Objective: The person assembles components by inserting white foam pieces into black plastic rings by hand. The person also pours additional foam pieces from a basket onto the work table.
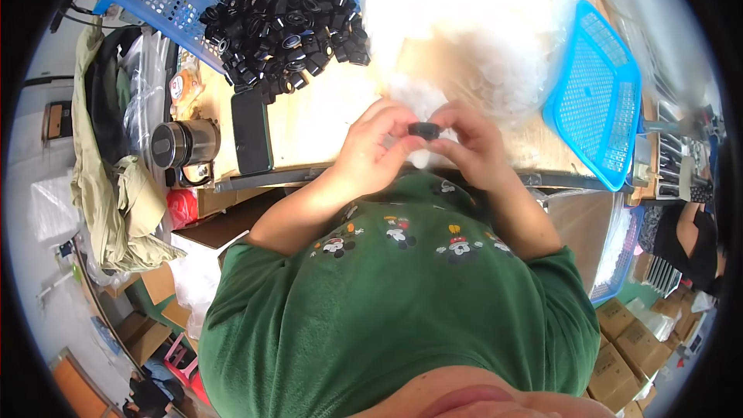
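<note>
In front of my chest, at the table's near edge, a small black round plastic part is held between both hands. My left hand pinches its left side with thumb and fingers. From the other side, my right hand grips it between thumb and forefinger. White, cloudy plastic material lies just behind the fingers. A large heap of similar black parts spills from a tilted blue basket at the upper left.
A dark phone and a lidded glass mug stand left on the table. Clear plastic bags fill the back middle. Another blue basket sits at the right. A person's arm shows far right, above cardboard boxes.
</note>
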{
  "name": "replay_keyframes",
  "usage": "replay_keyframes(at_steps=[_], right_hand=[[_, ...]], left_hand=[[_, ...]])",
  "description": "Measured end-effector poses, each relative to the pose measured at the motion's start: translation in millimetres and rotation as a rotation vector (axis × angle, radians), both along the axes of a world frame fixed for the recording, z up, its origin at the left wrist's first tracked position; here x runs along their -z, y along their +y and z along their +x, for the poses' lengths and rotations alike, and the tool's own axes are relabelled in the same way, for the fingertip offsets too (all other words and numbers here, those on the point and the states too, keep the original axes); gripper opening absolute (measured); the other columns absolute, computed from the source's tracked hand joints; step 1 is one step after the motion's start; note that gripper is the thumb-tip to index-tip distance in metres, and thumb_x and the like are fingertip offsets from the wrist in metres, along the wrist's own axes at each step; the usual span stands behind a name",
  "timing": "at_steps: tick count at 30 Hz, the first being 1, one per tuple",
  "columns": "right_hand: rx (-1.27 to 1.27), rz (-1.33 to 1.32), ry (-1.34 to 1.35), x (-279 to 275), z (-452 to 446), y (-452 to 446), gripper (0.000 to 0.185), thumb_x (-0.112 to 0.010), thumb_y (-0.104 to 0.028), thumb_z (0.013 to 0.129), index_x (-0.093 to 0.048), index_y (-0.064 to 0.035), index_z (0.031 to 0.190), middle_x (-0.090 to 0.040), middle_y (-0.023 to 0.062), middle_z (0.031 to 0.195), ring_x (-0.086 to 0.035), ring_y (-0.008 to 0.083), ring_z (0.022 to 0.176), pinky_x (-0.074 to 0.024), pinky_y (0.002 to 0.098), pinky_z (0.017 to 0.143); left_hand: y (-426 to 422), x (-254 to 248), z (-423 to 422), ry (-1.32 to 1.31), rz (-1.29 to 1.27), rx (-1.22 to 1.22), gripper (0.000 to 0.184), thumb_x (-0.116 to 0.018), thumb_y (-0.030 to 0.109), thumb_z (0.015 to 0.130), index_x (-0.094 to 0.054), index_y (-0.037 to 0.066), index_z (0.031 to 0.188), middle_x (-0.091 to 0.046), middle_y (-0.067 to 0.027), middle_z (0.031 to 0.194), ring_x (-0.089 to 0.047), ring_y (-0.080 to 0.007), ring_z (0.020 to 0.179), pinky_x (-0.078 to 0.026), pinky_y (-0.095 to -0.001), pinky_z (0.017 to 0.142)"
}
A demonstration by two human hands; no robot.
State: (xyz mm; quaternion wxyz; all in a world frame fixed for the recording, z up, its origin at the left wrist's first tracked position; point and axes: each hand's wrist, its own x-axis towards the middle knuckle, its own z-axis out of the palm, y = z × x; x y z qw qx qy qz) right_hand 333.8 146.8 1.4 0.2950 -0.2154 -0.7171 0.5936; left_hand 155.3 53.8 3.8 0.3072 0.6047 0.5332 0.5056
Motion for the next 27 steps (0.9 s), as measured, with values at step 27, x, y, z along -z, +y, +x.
replay_keyframes(at_steps=[27], right_hand=[[0.362, 0.772, -0.323, -5, -40, 104, 0.012, -0.060, -0.003, 0.081, -0.063, -0.0056, 0.092, -0.063, 0.0090, 0.087, -0.061, 0.0264, 0.076, -0.0505, 0.0320, 0.069]], left_hand=[[37, 32, -50, 0.190, -0.145, -0.416, 0.032, -0.058, 0.009, 0.086, -0.055, -0.001, 0.116, -0.060, -0.0190, 0.107, -0.062, -0.0265, 0.095, -0.049, -0.0322, 0.080]])
